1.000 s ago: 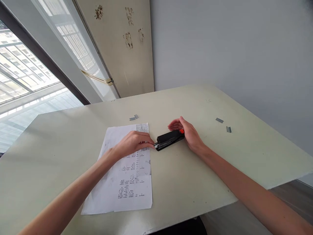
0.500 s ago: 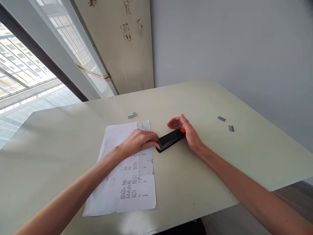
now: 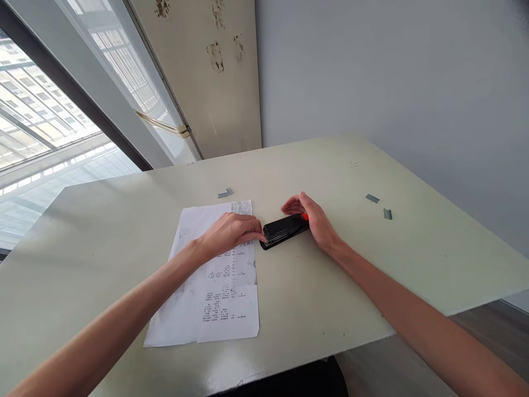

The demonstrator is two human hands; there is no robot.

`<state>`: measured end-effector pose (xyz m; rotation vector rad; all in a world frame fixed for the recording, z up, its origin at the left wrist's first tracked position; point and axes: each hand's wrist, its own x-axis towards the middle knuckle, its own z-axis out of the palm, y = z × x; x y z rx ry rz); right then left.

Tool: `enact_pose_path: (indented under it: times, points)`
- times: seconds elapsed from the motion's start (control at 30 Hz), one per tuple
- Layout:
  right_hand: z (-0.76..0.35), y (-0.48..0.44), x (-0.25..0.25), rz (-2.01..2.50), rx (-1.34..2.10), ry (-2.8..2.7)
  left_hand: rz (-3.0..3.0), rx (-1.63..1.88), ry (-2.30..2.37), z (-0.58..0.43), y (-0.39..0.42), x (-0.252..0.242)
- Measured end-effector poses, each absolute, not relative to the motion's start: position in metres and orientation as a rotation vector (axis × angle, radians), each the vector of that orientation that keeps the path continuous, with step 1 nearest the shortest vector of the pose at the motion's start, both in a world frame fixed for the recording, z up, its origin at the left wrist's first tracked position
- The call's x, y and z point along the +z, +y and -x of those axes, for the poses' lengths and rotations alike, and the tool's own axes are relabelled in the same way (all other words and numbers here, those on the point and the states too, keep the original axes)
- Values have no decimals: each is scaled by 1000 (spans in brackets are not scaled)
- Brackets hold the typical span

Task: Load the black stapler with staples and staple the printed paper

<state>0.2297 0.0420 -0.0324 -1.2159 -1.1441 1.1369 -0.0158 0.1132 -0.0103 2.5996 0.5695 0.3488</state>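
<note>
A black stapler (image 3: 284, 230) with an orange rear tab lies on the pale green table (image 3: 372, 264), just right of a printed white paper sheet (image 3: 215, 286). My left hand (image 3: 233, 231) rests on the sheet's upper right part, fingers together, fingertips touching the stapler's front end. My right hand (image 3: 316, 220) cups the stapler's rear end from the right, fingers curved and apart, thumb behind it. The stapler's jaws look closed.
Strips of staples lie loose on the table: a pair (image 3: 225, 193) above the paper and two more (image 3: 379, 205) at the right. A window (image 3: 37, 121) and a worn door panel (image 3: 206, 71) stand behind the table. The table's front edge is close to me.
The stapler has turned slightly and settled flatter, with my left fingertips staying at its front end. My right hand stays cupped at its rear. The view shifted a little.
</note>
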Motion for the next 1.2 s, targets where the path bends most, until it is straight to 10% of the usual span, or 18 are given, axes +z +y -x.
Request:
enact_pose_path:
  times: [0.5, 1.2]
  points:
    - [-228, 40, -33, 1254, 1067, -1168, -2288, 511, 1515, 168, 27, 23]
    - [-225, 35, -44, 1346, 908, -1267, -1667, 970, 1073, 176, -25, -7]
